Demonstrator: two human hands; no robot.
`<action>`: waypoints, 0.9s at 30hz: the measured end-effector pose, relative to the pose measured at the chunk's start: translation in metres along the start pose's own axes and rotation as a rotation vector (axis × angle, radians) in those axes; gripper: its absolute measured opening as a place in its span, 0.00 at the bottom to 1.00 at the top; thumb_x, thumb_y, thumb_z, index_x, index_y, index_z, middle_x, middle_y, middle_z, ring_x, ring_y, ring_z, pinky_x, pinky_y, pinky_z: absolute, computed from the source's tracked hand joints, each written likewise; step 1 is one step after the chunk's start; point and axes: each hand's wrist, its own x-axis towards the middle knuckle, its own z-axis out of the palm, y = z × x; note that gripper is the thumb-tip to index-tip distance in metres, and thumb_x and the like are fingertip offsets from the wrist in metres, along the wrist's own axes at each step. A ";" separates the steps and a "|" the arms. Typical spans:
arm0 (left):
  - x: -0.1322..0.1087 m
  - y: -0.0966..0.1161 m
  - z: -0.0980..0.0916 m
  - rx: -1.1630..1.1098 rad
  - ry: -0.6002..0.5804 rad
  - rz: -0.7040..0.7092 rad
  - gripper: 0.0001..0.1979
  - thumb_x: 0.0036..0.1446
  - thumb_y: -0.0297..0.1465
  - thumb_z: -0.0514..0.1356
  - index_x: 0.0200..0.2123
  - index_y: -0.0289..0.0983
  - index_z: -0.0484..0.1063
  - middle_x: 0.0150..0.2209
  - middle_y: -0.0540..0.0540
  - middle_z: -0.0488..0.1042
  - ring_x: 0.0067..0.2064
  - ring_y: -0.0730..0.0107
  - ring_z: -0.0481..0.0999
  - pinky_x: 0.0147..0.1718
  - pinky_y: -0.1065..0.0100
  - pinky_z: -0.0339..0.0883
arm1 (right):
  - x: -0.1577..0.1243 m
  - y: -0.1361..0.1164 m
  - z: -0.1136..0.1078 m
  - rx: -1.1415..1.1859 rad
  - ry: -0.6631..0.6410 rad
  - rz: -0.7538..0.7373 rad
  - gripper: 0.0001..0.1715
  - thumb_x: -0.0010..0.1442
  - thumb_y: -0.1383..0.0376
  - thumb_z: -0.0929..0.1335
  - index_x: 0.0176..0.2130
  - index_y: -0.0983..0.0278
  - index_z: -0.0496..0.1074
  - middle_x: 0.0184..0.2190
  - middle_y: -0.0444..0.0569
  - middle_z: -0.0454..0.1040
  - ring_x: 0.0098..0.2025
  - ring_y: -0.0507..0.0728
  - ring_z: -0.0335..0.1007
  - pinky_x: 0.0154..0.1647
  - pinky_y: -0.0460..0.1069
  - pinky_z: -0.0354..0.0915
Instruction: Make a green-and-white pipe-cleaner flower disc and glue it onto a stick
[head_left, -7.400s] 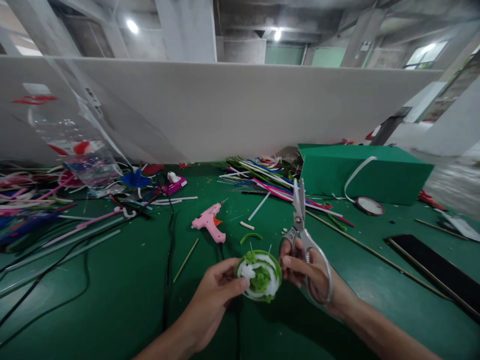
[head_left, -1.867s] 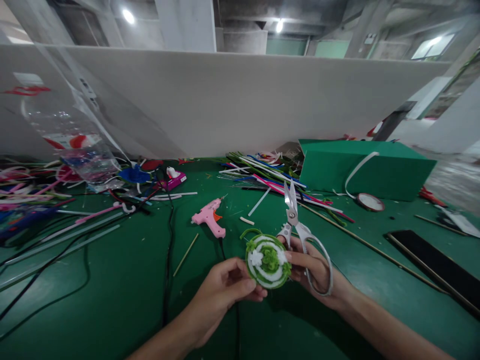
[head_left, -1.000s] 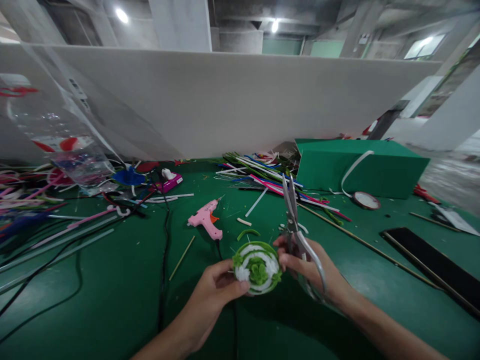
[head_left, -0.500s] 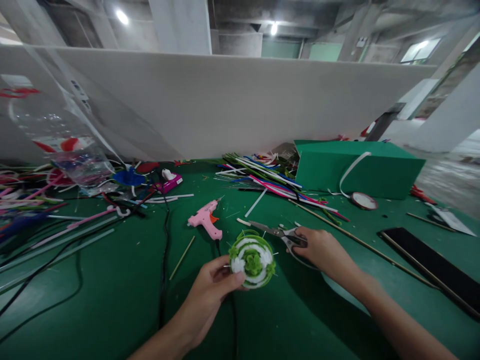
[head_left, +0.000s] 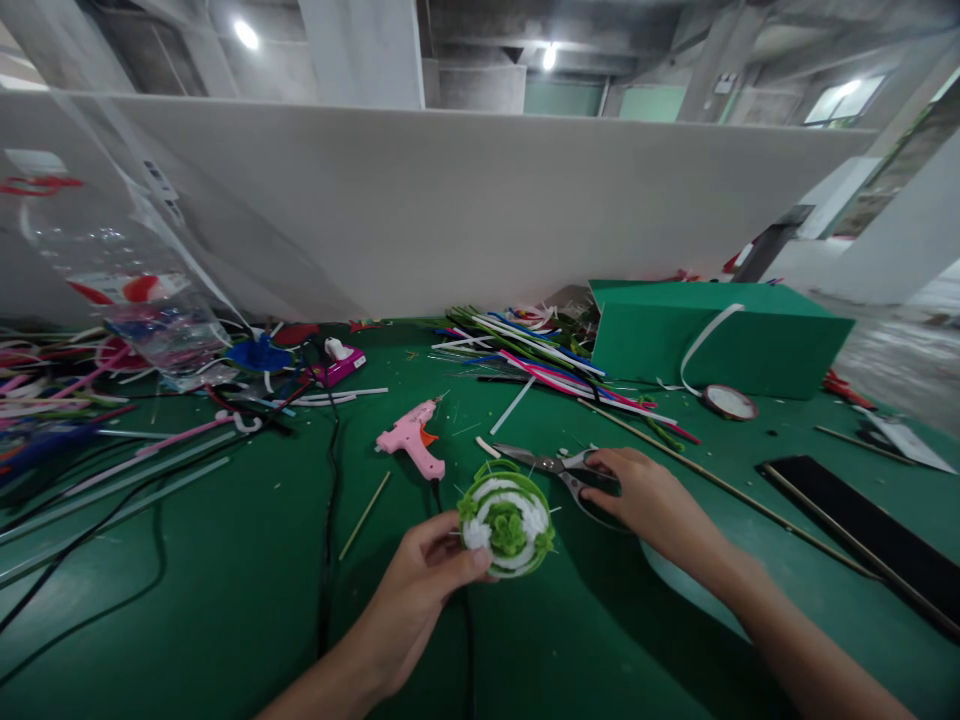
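Two hands sit low over the table (head_left: 187,600). The left hand (head_left: 420,585) pinches a fuzzy green-and-white disc (head_left: 507,516) by its rim, just above the table; it looks light and squashy, best gripped at the edge. The right hand (head_left: 649,497) curls over scissors (head_left: 551,464) lying flat.

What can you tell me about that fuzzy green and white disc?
The round fuzzy green-and-white disc looks coiled from pipe cleaners: green tuft in the middle, white ring, green rim, thin pale tips sticking out. The left hand pinches its lower left edge with its fingers, holding it above the green table, face toward the camera.
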 end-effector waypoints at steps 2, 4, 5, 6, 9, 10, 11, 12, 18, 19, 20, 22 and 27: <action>0.000 -0.001 -0.001 0.015 0.001 0.001 0.16 0.39 0.29 0.70 0.36 0.35 0.77 0.35 0.43 0.78 0.40 0.60 0.73 0.37 0.65 0.68 | -0.001 -0.001 -0.001 -0.020 0.021 -0.030 0.13 0.53 0.62 0.68 0.40 0.63 0.72 0.38 0.55 0.73 0.41 0.64 0.69 0.37 0.53 0.64; -0.001 -0.002 -0.003 0.023 -0.001 0.012 0.16 0.39 0.29 0.70 0.36 0.36 0.77 0.35 0.44 0.78 0.39 0.61 0.73 0.37 0.65 0.68 | -0.001 -0.002 -0.001 -0.013 0.036 -0.063 0.12 0.54 0.63 0.67 0.40 0.62 0.72 0.37 0.54 0.74 0.42 0.63 0.69 0.37 0.53 0.65; -0.001 -0.002 -0.003 0.030 -0.011 0.020 0.15 0.40 0.30 0.70 0.35 0.36 0.77 0.34 0.44 0.78 0.39 0.61 0.74 0.37 0.65 0.68 | -0.001 -0.003 -0.001 -0.005 0.038 -0.075 0.11 0.54 0.64 0.67 0.40 0.62 0.73 0.37 0.53 0.74 0.41 0.62 0.69 0.38 0.53 0.65; -0.001 -0.002 -0.004 0.040 -0.024 0.029 0.15 0.40 0.30 0.70 0.35 0.36 0.77 0.34 0.44 0.78 0.39 0.61 0.74 0.37 0.65 0.68 | -0.001 -0.003 -0.001 0.006 0.043 -0.082 0.10 0.55 0.64 0.67 0.39 0.61 0.73 0.36 0.52 0.74 0.41 0.62 0.69 0.38 0.53 0.65; 0.001 -0.003 -0.005 0.094 -0.036 0.052 0.14 0.40 0.31 0.69 0.34 0.37 0.77 0.34 0.44 0.78 0.40 0.60 0.74 0.39 0.63 0.69 | -0.002 -0.007 -0.004 0.064 0.103 -0.091 0.09 0.56 0.63 0.66 0.37 0.62 0.73 0.35 0.52 0.74 0.41 0.61 0.69 0.39 0.53 0.64; 0.002 -0.003 -0.005 0.135 -0.045 0.071 0.13 0.41 0.30 0.69 0.34 0.37 0.78 0.34 0.44 0.78 0.40 0.60 0.75 0.39 0.63 0.69 | -0.002 -0.009 -0.006 0.112 0.127 -0.092 0.08 0.57 0.63 0.65 0.36 0.62 0.73 0.35 0.51 0.74 0.40 0.61 0.69 0.38 0.52 0.64; 0.004 -0.004 -0.005 0.193 -0.061 0.109 0.11 0.43 0.29 0.68 0.34 0.37 0.78 0.34 0.44 0.78 0.40 0.60 0.75 0.39 0.62 0.69 | -0.003 -0.012 -0.009 0.180 0.141 -0.091 0.09 0.58 0.62 0.65 0.35 0.62 0.73 0.35 0.51 0.74 0.39 0.60 0.69 0.38 0.52 0.63; 0.005 -0.004 -0.006 0.266 -0.085 0.186 0.08 0.44 0.28 0.67 0.33 0.38 0.78 0.34 0.45 0.78 0.39 0.60 0.76 0.39 0.63 0.69 | -0.004 -0.015 -0.012 0.265 0.132 -0.090 0.10 0.59 0.61 0.64 0.34 0.63 0.73 0.33 0.50 0.74 0.37 0.58 0.69 0.36 0.51 0.63; 0.004 -0.001 -0.012 0.982 -0.149 1.181 0.17 0.51 0.15 0.57 0.38 0.38 0.76 0.35 0.44 0.76 0.45 0.61 0.71 0.42 0.60 0.67 | -0.014 -0.044 -0.020 0.950 -0.354 -0.086 0.21 0.63 0.56 0.60 0.30 0.66 0.73 0.27 0.48 0.73 0.30 0.53 0.68 0.29 0.46 0.62; 0.003 0.000 -0.013 1.090 -0.154 1.294 0.17 0.51 0.15 0.57 0.40 0.37 0.75 0.36 0.44 0.76 0.45 0.61 0.70 0.43 0.59 0.67 | -0.016 -0.047 -0.018 1.043 -0.399 -0.082 0.21 0.63 0.56 0.60 0.30 0.66 0.73 0.26 0.48 0.73 0.30 0.53 0.68 0.28 0.46 0.62; 0.001 0.001 -0.014 1.183 -0.161 1.377 0.17 0.51 0.15 0.57 0.41 0.36 0.75 0.36 0.43 0.77 0.45 0.61 0.70 0.44 0.58 0.66 | -0.018 -0.050 -0.016 1.124 -0.422 -0.072 0.21 0.62 0.56 0.60 0.29 0.67 0.73 0.26 0.48 0.72 0.29 0.53 0.68 0.28 0.46 0.62; -0.002 0.002 -0.015 1.318 -0.173 1.462 0.15 0.52 0.17 0.58 0.42 0.34 0.74 0.36 0.43 0.77 0.43 0.61 0.70 0.46 0.56 0.63 | -0.021 -0.054 -0.011 1.269 -0.442 -0.051 0.21 0.63 0.55 0.60 0.31 0.67 0.72 0.28 0.48 0.71 0.29 0.52 0.68 0.27 0.45 0.63; -0.004 0.004 -0.010 1.460 -0.192 1.505 0.11 0.56 0.21 0.56 0.41 0.36 0.74 0.35 0.48 0.79 0.39 0.66 0.71 0.45 0.60 0.61 | -0.023 -0.057 -0.003 1.373 -0.441 -0.043 0.20 0.57 0.53 0.66 0.38 0.67 0.72 0.30 0.48 0.70 0.29 0.52 0.66 0.28 0.47 0.64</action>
